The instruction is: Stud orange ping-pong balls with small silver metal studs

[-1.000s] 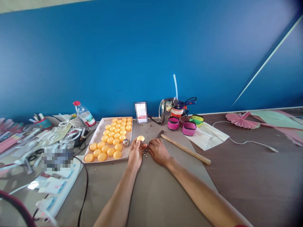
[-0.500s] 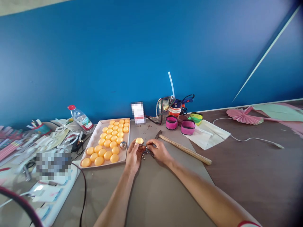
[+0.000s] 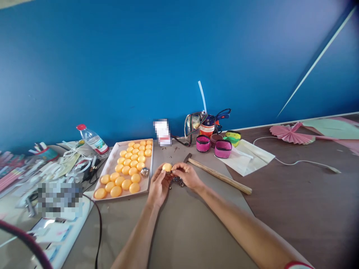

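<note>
My left hand is closed around an orange ping-pong ball, whose lower side is covered with small silvery pieces. At the ball's right side, the fingertips of my right hand are pinched together. Whatever they pinch is too small to make out. Beneath my hands lies a small pile of shiny metal bits, partly hidden by my fingers. Left of them stands a shallow white tray with several plain orange balls in it. One ball covered in silver sits at the tray's right side.
A hammer with a wooden handle lies right of my hands. Behind it are pink bands, white paper and a cup of tools. To the left are a water bottle, strips, cables and a power strip.
My right hand has risen from the metal bits on the table to the ball in my left hand. The view has shifted slightly to the right.
</note>
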Demonstrator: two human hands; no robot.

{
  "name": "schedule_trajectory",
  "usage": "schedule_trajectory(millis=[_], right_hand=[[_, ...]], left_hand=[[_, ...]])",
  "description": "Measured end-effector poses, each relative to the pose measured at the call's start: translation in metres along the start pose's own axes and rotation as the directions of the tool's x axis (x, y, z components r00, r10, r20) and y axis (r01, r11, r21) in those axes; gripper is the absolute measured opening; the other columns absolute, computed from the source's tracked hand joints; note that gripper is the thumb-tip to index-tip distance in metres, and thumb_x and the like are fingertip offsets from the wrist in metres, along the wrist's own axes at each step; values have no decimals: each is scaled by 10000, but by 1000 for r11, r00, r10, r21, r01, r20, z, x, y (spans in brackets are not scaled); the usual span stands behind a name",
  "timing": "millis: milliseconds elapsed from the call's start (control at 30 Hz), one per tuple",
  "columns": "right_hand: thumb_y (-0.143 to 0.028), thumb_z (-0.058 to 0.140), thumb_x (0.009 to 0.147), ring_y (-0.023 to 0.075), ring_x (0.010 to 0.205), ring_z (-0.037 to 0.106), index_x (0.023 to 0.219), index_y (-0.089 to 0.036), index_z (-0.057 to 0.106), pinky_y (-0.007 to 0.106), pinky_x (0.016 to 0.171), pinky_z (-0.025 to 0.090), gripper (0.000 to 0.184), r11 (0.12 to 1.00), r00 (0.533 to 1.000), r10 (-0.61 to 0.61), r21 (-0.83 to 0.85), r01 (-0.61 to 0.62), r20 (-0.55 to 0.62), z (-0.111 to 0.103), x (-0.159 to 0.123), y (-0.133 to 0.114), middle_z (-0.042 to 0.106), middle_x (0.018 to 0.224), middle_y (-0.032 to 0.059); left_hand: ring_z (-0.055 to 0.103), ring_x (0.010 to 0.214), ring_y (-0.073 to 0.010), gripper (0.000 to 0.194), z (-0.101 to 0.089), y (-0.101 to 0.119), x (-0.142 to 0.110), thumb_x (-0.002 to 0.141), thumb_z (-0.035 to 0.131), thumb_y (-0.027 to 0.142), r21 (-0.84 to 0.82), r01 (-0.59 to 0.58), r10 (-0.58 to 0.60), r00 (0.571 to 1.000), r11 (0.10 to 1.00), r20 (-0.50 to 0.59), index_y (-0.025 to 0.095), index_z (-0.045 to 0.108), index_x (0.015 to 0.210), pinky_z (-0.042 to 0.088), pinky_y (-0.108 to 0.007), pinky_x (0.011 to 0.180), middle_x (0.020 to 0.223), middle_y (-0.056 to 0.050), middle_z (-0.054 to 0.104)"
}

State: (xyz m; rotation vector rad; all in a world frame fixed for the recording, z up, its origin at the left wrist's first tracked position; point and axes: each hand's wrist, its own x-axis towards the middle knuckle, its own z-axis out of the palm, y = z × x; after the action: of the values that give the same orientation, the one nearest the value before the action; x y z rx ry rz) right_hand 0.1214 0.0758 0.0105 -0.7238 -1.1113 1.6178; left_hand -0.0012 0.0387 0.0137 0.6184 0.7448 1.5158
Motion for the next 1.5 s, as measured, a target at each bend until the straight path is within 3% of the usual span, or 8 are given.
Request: schedule_trajectory(millis=[467,733,1500], right_hand=[[-342,724,592,102,564,524,676,-176,579,248,599,431,236,996,998,56,66,-58,34,-3,0,-4,590,575,-28],[-328,729,586,103,615,529,671,-173,612,245,634,431,212,997,998,51,58,-53,37,-2,0,1,605,644,-21],[-412,715,581,81,544,448,658,-180,546,221,558,370,297,994,993,109,-13,-108,52,0,-3,-6,519,581,-52]], left_hand=[[627,796,-139,297,0,0,-2,737,660,243,-23,61,-60,997,998,38,175,610,1022,468,-289,804,912,-46,673],[628,772,-129,334,1,0,-2,714,684,243,-11,54,-54,999,998,2,175,613,1033,480,-266,767,901,-44,675],[635,742,-146,404,0,-5,-3,680,710,301,118,-4,10,999,993,-48,189,600,1051,493,-301,748,890,-29,675]])
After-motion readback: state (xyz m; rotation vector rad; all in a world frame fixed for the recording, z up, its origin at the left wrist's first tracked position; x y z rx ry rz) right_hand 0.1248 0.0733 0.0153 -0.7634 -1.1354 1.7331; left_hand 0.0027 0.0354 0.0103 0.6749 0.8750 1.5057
